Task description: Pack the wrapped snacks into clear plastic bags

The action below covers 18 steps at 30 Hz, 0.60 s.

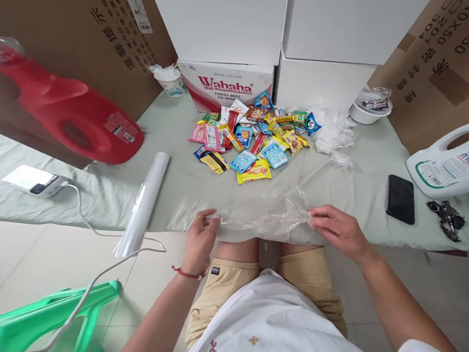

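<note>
A thin clear plastic bag (262, 214) stretches between my two hands above the front edge of the cloth-covered table. My left hand (202, 236) pinches its left end, and a red cord circles that wrist. At the opposite end, the fingers of my right hand (338, 230) are closed on the plastic. Beyond the bag lies a heap of small wrapped snacks (251, 136) in yellow, blue, pink and red packets. Crumpled clear plastic (333, 132) sits at the heap's right side. To the left rests a roll of clear plastic (144, 200).
A red jug (77, 113) and a power bank (33, 180) with a white cable are on the left. The right side has a white bowl (370, 106), a phone (401, 200), keys (447, 220) and a white detergent bottle (455, 159). Boxes (230, 83) line the back.
</note>
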Each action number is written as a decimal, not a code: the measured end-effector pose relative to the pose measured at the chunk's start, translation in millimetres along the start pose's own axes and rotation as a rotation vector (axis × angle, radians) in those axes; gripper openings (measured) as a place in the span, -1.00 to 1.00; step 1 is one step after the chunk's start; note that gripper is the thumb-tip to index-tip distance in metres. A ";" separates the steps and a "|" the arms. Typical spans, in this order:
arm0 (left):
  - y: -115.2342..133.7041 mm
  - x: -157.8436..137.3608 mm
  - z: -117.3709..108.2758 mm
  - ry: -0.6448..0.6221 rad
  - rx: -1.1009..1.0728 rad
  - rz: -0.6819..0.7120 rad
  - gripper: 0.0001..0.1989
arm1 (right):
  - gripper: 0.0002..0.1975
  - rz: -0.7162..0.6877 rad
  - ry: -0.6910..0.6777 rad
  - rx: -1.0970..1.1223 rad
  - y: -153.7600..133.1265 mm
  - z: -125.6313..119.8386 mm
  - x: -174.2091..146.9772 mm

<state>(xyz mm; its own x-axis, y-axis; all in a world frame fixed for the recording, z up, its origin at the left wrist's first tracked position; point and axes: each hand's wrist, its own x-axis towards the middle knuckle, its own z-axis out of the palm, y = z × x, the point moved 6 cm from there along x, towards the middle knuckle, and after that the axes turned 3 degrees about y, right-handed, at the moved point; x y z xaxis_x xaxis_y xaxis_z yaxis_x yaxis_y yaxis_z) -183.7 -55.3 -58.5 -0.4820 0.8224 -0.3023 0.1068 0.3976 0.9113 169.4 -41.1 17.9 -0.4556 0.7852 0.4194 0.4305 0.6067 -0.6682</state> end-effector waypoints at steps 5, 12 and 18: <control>70.3 -42.6 -23.1 0.328 0.343 0.671 -0.68 | -0.68 -0.041 -0.013 -0.044 -8.3 12.5 -33.8; 123.1 -48.8 111.3 -0.837 0.477 0.847 -0.69 | -0.70 -0.069 -0.019 -0.118 -14.9 12.2 -27.0; 90.2 -14.4 140.0 -0.759 0.901 1.019 -0.68 | -0.69 -0.043 0.076 -0.209 -10.2 -16.0 -52.5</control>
<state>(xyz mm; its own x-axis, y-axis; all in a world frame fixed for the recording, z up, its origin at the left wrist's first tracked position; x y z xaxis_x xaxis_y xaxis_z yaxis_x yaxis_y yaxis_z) -45.4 25.7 -11.1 0.6230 0.7822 -0.0016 0.7053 -0.5609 0.4336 201.4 -86.6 12.6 -0.4209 0.7601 0.4951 0.5675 0.6464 -0.5100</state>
